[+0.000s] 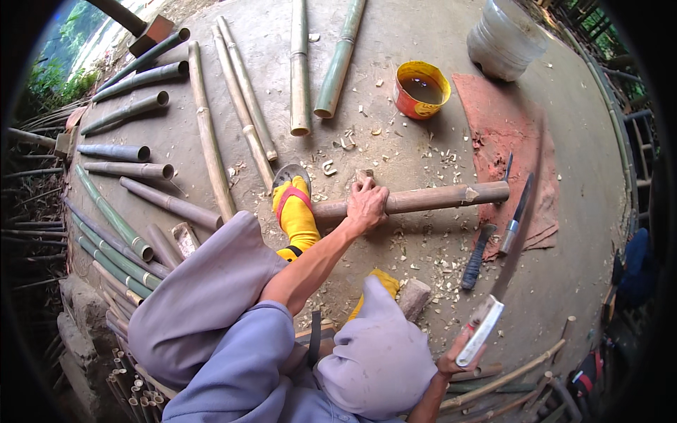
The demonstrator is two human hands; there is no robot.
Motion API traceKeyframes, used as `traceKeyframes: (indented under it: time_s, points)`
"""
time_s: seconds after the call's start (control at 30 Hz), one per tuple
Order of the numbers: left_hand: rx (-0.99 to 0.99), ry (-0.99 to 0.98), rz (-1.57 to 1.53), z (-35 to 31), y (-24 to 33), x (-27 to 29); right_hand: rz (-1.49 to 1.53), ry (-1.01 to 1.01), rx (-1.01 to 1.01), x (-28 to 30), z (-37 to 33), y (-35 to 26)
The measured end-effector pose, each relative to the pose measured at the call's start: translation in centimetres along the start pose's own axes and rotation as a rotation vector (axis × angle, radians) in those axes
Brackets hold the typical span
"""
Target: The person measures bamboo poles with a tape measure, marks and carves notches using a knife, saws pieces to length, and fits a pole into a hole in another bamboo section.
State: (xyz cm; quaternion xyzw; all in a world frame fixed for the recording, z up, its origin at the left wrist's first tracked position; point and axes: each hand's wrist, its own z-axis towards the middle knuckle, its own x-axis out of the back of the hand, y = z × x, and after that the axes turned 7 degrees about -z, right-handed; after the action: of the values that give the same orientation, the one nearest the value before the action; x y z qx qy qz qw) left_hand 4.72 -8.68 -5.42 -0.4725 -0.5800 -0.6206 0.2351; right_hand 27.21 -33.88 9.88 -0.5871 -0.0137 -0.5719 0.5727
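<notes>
Left hand [368, 204] is clamped down on a thick brown bamboo pole [437, 200], fingers curled over the top. The pole lies crosswise under it: one end runs left of the hand to a foot in a yellow sock and sandal [299, 218], the other pokes out to the right over a red cloth [504, 127]. Right hand [457, 351] is lower and well off to the right of the left one, wrapped around the white handle of a long machete [482, 330]. The blade is blurry and points up and away from that hand, so its edge is hard to make out. Just left of the blade there's a dark-handled knife [477, 258] and a slim knife with a metal handle [509, 236].

Room-wise, beyond the left hand there's a decent stretch of floor [395, 158] with only chips on it, and more floor right of the blade, out to the curved edge. Left of the left hand it's crowded with bamboo lengths [144, 170].

Containers: past the left hand, a bit right, a red and yellow tub [412, 103] with brownish liquid inside. Farther out, a cloudy plastic jug [504, 42]; can't tell what's in it.
</notes>
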Motion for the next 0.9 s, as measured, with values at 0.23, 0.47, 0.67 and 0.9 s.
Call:
traceKeyframes:
  time_s: [0.23, 0.47, 0.67, 0.9]
  points:
    - [0.054, -0.048, -0.077, 0.2, 0.1, 0.7, -0.700, 0.147, -0.043, 5.1, -0.5, 16.5]
    - [0.134, -0.030, -0.264, 0.5, 4.1, 7.2, -0.814, -0.203, -0.090, 5.4, -4.9, 24.1]
    - [0.144, 0.058, -0.485, -2.5, 4.2, 8.4, -0.888, -0.469, -0.258, 1.9, -3.3, 18.6]
    - [0.305, 0.118, -0.817, -10.0, 1.7, 4.4, -0.185, -0.600, -0.004, -9.2, -0.7, 5.8]
